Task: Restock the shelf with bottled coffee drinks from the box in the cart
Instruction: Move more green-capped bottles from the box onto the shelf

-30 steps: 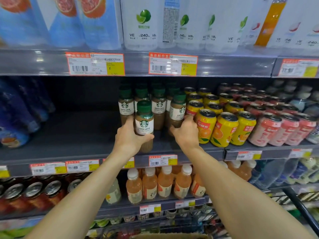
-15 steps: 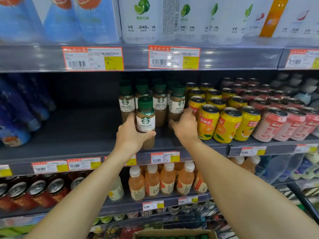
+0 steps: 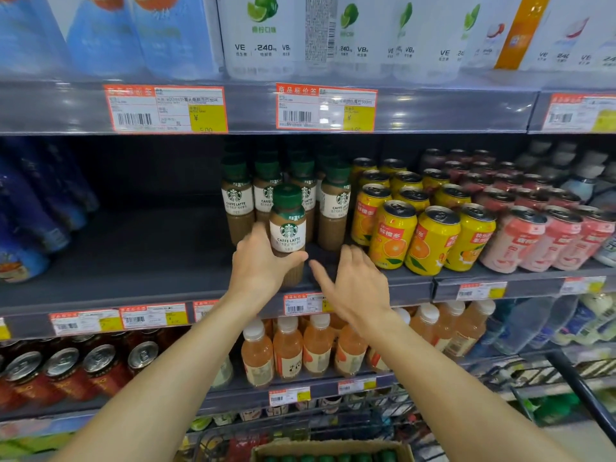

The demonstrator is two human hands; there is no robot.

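My left hand (image 3: 258, 263) grips a green-capped caffe latte bottle (image 3: 287, 225) standing at the front of the middle shelf (image 3: 133, 261). Behind it stand several more latte bottles (image 3: 237, 198) in rows. To the right of that bottle, my right hand (image 3: 355, 281) hovers with spread fingers, holding nothing. One latte bottle (image 3: 334, 208) stands just beyond its fingertips. At the bottom edge, the cardboard box (image 3: 330, 450) in the cart shows green caps inside.
Yellow orange-drink cans (image 3: 393, 235) and pink cans (image 3: 533, 241) fill the shelf right of the lattes. Blue bottles (image 3: 30, 211) stand at the far left, with bare shelf between. Peach bottles (image 3: 288, 348) and dark cans (image 3: 63, 371) sit one shelf below. The cart handle (image 3: 586, 395) is lower right.
My right hand has let go of the latte bottle beside the yellow cans and pulled back with fingers spread. My left hand still grips the front bottle.
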